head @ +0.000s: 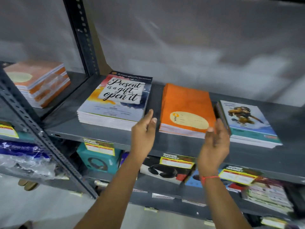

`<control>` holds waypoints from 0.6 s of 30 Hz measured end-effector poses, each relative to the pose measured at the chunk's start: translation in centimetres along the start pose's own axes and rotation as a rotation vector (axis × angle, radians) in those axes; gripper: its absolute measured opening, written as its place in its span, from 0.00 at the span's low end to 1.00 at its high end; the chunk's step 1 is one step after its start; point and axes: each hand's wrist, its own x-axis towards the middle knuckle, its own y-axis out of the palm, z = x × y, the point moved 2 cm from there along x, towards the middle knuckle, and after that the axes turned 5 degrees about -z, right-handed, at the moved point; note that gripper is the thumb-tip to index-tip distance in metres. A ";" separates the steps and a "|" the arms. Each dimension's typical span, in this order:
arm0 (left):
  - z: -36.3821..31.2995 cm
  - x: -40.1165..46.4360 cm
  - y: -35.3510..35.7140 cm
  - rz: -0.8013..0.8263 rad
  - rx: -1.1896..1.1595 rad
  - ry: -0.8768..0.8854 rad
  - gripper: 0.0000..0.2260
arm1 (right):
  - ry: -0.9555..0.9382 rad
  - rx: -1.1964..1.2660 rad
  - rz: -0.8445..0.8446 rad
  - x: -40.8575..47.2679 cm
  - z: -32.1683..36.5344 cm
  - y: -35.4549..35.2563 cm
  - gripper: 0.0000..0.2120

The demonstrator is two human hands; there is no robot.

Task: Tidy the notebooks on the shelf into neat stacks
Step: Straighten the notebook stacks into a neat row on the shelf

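Note:
Three notebook stacks lie on the grey metal shelf (102, 134). On the left is a stack topped by a cover reading "Present is a gift, open it" (115, 100). An orange stack (186, 108) lies in the middle. A stack with a cartoon figure cover (247, 123) is on the right. My left hand (145, 131) hovers open just left of the orange stack's near corner. My right hand (216, 141) hovers open at its near right corner, between it and the cartoon stack. Neither hand grips anything.
Another orange notebook stack (39, 83) sits on the neighbouring shelf at far left, beyond a perforated steel upright (84, 37). The shelf below holds boxed headphones (99, 161) and other packaged goods behind yellow price tags (177, 161). A grey wall backs the shelf.

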 end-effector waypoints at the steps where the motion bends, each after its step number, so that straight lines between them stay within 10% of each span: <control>1: 0.2 -0.4 1.4 0.041 -0.004 -0.041 0.19 | 0.054 0.014 -0.022 1.3 -0.6 -1.1 0.16; 8: 0.3 -1.5 4.9 -0.015 -0.205 -0.250 0.18 | 0.258 -0.149 0.504 5.6 -4.1 -3.1 0.25; 18: -1.2 -2.3 4.5 -0.010 -0.273 -0.334 0.20 | 0.292 -0.044 0.668 7.2 -5.1 -3.9 0.30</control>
